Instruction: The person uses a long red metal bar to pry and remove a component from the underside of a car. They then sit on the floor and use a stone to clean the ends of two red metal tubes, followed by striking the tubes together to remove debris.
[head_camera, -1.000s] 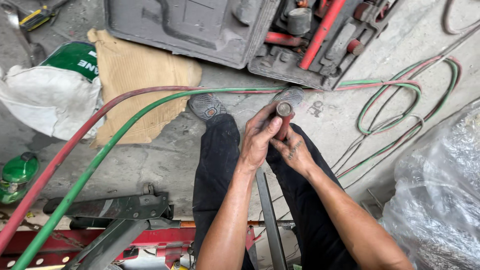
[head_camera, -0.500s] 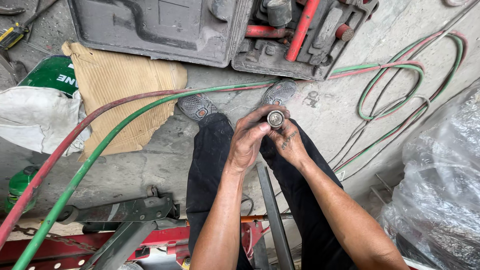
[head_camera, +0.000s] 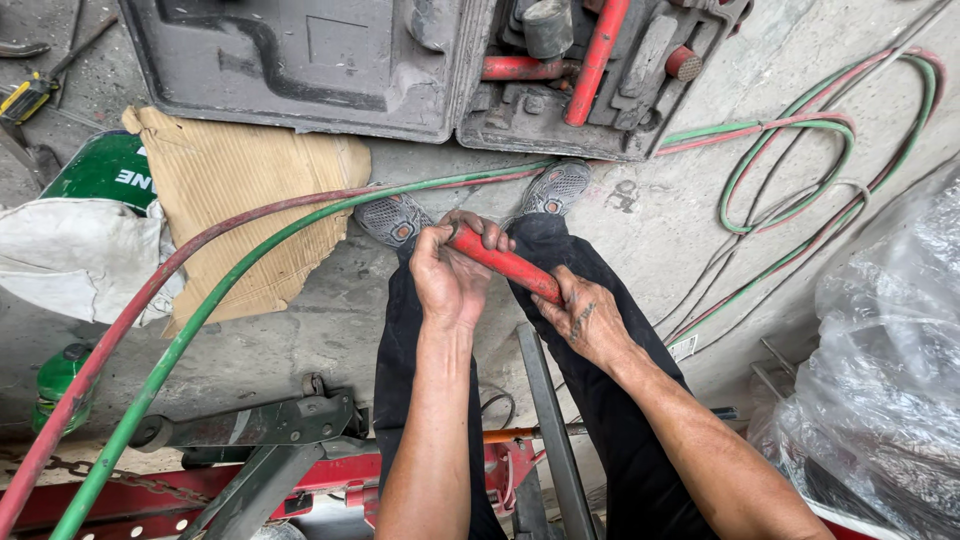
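A short red tube (head_camera: 503, 263) lies slantwise over the person's knees, above the concrete floor (head_camera: 640, 215). The left hand (head_camera: 450, 275) wraps its upper end, fingers pressed around it; the right hand (head_camera: 583, 318) closes on the lower end. It looks rigid and fairly light, probably smooth, so both ends are sound holds. Just ahead, past the shoes (head_camera: 395, 217), red and green hoses (head_camera: 240, 275) cross the floor before an open tool case (head_camera: 300, 60). A plastic-wrapped heap (head_camera: 890, 370) crowds the right; bare floor lies between.
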